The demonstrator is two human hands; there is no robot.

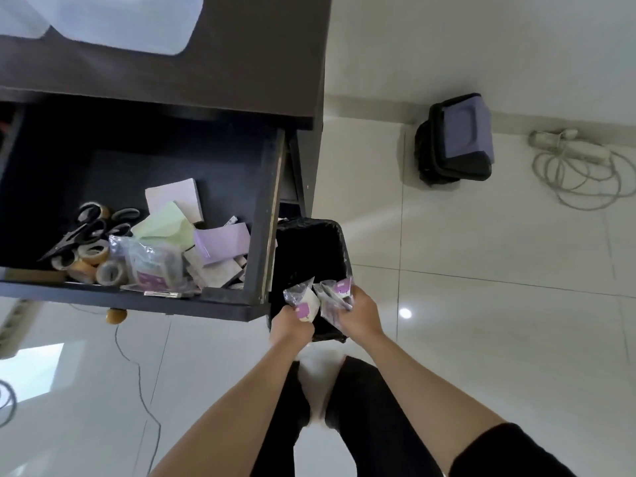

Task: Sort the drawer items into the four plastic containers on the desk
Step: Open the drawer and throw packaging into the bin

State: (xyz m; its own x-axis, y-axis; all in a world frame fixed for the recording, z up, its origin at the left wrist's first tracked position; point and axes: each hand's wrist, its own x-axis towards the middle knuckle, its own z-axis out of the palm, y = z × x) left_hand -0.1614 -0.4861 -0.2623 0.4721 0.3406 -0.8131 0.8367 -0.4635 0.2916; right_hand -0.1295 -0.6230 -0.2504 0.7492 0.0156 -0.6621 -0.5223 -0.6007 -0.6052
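Both hands work above the black bin (309, 256), left hand (292, 327) and right hand (359, 313) each with a closed grip on a clear packet (327, 297), unwrapping it seemingly; next, contents to the bench containers (117, 18), drawer (137, 173) still cluttered.

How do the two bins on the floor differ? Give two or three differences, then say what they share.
1. The bin beside the drawer is open at the top; the bin by the wall is covered by a purple lid.
2. The bin beside the drawer stands against the desk; the bin by the wall stands apart, near a coiled cable.
3. Both hands, left hand and right hand, hold plastic packets over the nearer bin; nothing is above the other.

Both are dark and lined with black bags.
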